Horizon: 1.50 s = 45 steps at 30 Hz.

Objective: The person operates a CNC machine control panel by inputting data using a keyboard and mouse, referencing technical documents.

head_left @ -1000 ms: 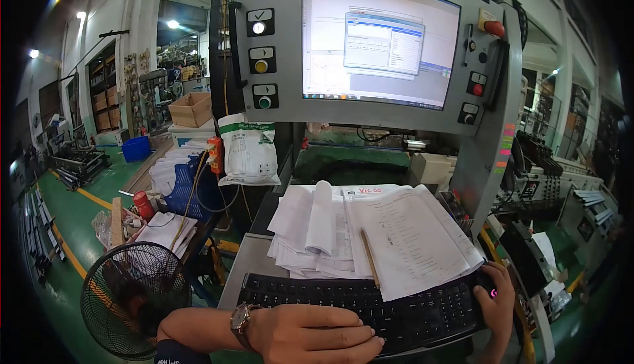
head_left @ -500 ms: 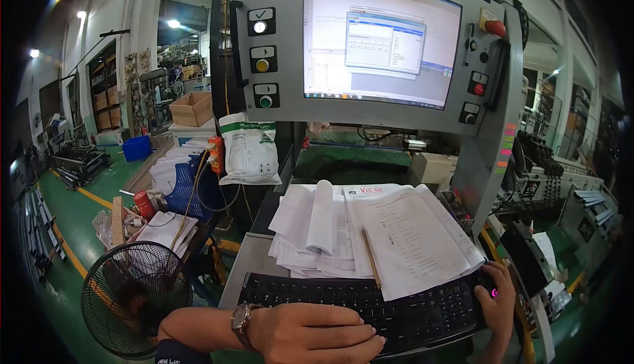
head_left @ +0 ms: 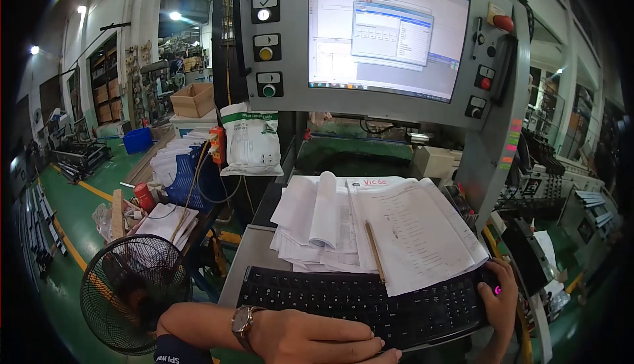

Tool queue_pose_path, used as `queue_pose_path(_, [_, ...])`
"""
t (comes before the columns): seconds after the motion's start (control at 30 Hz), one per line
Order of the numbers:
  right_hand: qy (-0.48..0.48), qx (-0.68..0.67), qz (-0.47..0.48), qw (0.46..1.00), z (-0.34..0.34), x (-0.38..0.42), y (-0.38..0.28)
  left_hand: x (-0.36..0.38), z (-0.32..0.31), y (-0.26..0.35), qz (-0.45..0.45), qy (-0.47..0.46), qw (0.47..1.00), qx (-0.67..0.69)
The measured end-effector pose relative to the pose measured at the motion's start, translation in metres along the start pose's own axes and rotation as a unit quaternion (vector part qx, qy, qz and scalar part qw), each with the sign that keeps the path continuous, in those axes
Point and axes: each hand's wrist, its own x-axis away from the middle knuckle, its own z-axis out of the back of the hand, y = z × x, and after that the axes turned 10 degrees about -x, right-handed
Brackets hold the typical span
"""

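My left hand (head_left: 323,339), with a watch (head_left: 242,322) on its wrist, lies over the lower left of the black keyboard (head_left: 304,293); its fingers are extended to the right and nothing shows in them. At the keyboard's right end, my right hand (head_left: 500,298) is curved round a dark mouse (head_left: 489,287) with a pink light. Paper stacks (head_left: 422,232) lie behind the keyboard, with a pencil (head_left: 375,252) on top. Above them, the screen (head_left: 389,34) shows open windows.
Buttons (head_left: 266,54) flank the screen, and a red knob (head_left: 503,22) sits at its upper right. A white bag (head_left: 251,141) hangs left of the papers. A black fan (head_left: 135,291) stands at lower left, near a blue bin (head_left: 137,141) and a cardboard box (head_left: 192,100).
The view has shifted slightly, and the screen sits higher and farther right. My left hand has moved a little right and down. My right hand remains at the mouse.
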Motion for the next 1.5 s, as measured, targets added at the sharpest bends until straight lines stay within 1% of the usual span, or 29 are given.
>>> queue_pose_path(0.1, [0.001,-0.002,0.001,1.000,0.000,0.000,0.000,0.004,-0.006,0.002,-0.002,0.023,1.000,-0.003])
queue_pose_path(0.17, [0.002,-0.002,0.008,1.000,-0.001,0.000,0.002,0.004,-0.004,0.004,0.000,0.009,1.000,0.001])
queue_pose_path(0.2, [0.001,-0.006,0.005,1.000,-0.001,0.000,0.001,0.002,0.005,0.004,-0.001,-0.021,1.000,0.009])
queue_pose_path(0.27, [-0.001,-0.014,0.001,1.000,-0.001,0.000,-0.001,0.001,0.009,0.003,-0.005,-0.045,0.999,0.015])
queue_pose_path(0.3, [-0.002,-0.014,-0.001,1.000,-0.001,-0.001,-0.002,0.000,0.008,0.001,-0.008,-0.040,0.999,0.014])
queue_pose_path(0.4, [0.000,-0.012,-0.005,1.000,-0.001,0.000,-0.002,0.007,-0.011,0.000,-0.021,0.031,0.999,-0.012])
queue_pose_path(0.47, [0.000,-0.007,-0.003,1.000,-0.001,0.000,0.000,0.008,-0.013,0.001,-0.022,0.049,0.998,-0.019])
queue_pose_path(0.5, [0.000,-0.010,-0.003,1.000,-0.001,0.000,0.001,0.006,-0.009,0.001,-0.019,0.034,0.999,-0.013])
queue_pose_path(0.57, [0.001,-0.017,-0.003,1.000,0.000,0.000,0.001,0.006,-0.009,0.002,-0.016,0.035,0.999,-0.014])
queue_pose_path(0.6, [-0.001,-0.018,-0.003,1.000,0.000,0.000,0.002,0.008,-0.014,0.003,-0.016,0.050,0.998,-0.020])
queue_pose_path(0.67, [-0.004,-0.019,-0.001,1.000,0.000,0.000,0.002,0.008,-0.015,0.003,-0.014,0.053,0.998,-0.020])
queue_pose_path(0.8, [-0.005,-0.013,-0.004,1.000,0.000,0.000,0.002,0.005,-0.008,0.003,-0.011,0.018,1.000,-0.009])
queue_pose_path(1.1, [-0.009,-0.011,-0.006,1.000,0.000,-0.001,0.000,0.006,-0.008,0.002,-0.013,0.014,1.000,-0.011])
queue_pose_path(1.2, [-0.009,-0.011,-0.005,1.000,0.000,0.000,0.001,0.001,0.000,0.000,-0.018,-0.021,1.000,0.001])
queue_pose_path(1.5, [-0.009,-0.009,0.001,1.000,0.000,0.000,0.005,0.005,-0.006,0.000,-0.015,0.004,1.000,-0.015])
